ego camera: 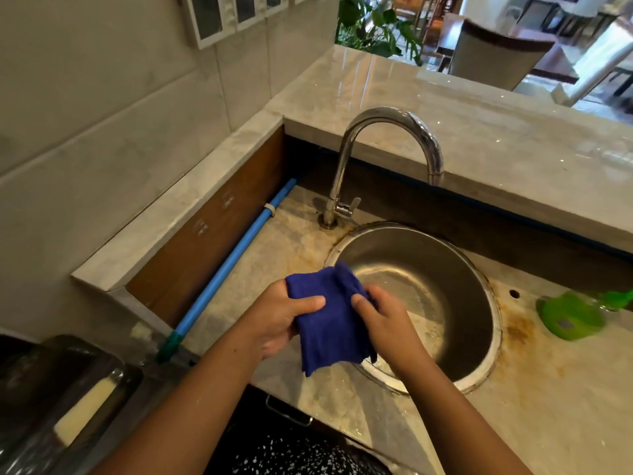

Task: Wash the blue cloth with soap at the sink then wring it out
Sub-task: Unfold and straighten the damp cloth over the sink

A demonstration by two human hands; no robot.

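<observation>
The blue cloth (329, 323) hangs folded between both hands over the left rim of the round steel sink (479, 365). My left hand (281, 317) grips its left edge with the thumb on top. My right hand (387, 320) pinches its right edge. A curved chrome tap (383, 152) stands behind the sink with no water running. A green soap bottle (579, 313) lies on the counter to the right of the sink.
A blue pipe (236, 258) runs along the left wall panel. A raised marble ledge (479, 138) sits behind the tap. At the lower left is a dark tray holding a pale bar (85, 409). Rust stains mark the counter around the sink.
</observation>
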